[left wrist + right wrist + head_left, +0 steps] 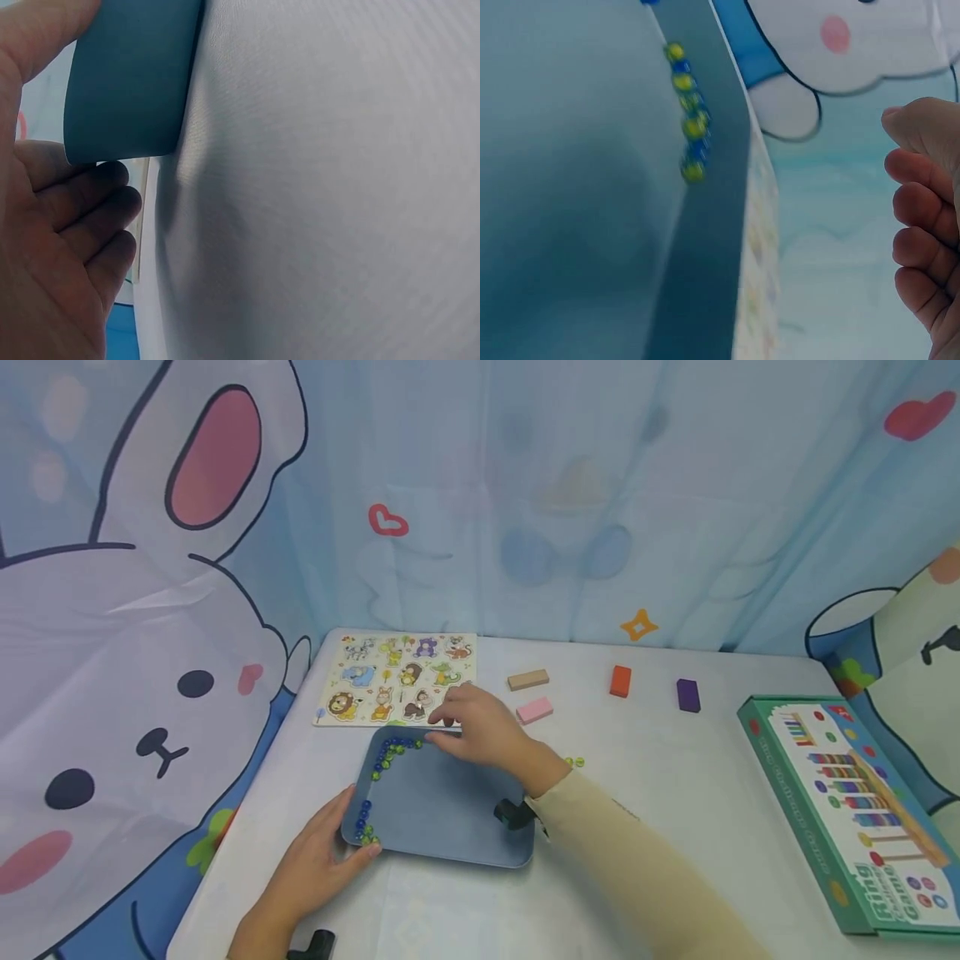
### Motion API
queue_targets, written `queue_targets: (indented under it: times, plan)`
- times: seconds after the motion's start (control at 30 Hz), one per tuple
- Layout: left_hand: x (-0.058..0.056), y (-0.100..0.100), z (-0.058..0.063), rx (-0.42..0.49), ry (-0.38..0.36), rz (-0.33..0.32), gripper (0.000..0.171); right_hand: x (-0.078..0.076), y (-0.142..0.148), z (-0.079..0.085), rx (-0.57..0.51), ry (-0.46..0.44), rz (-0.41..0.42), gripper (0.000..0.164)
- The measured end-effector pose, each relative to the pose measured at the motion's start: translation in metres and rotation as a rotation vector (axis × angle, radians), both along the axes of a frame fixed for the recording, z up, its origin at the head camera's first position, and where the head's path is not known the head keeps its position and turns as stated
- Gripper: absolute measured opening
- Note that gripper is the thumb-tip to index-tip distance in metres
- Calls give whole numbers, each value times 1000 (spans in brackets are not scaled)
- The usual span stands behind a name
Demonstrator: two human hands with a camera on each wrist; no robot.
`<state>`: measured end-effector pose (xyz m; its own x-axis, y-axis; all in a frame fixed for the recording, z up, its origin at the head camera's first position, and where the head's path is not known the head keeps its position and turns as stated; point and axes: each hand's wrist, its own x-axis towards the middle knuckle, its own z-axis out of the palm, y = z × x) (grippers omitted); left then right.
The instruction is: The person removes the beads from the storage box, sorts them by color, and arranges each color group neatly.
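A blue-grey tray (450, 810) lies on the table with blue and yellow-green marbles (386, 756) along its left and far sides. My left hand (311, 860) grips the tray at its near left corner, thumb at the rim and fingers along the outer wall. In the left wrist view, the left fingers (101, 202) bend beside the tray's wall (127, 82). Over the tray's far edge hovers my right hand (483, 727), thumb and index apart. The right wrist view shows its fingers (922, 210) loosely curled with nothing between them, beside a row of marbles (694, 124).
An animal puzzle board (397, 681) lies just beyond the tray. Wooden (528, 679), pink (535, 710), orange (620, 682) and purple blocks (687, 695) lie to its right. Yellow-green marbles (574, 762) sit right of the tray. A green toy box (855, 810) occupies the table's right side.
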<state>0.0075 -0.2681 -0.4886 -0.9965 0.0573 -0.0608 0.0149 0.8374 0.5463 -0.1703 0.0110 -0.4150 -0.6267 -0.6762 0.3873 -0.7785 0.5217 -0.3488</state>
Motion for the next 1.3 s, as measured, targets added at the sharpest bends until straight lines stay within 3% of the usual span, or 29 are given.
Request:
queue_targets:
  times: [0.4, 0.93, 1.3]
  plan:
    - [0, 1, -1, 14, 38, -13, 104, 13, -60, -30, 116, -19, 168, 22]
    - [-1, 0, 0, 17, 36, -7, 102, 30, -96, -44, 297, -45, 233, 24]
    - [0, 0, -1, 10, 61, -23, 102, 28, -106, -54, 345, -11, 277, 22]
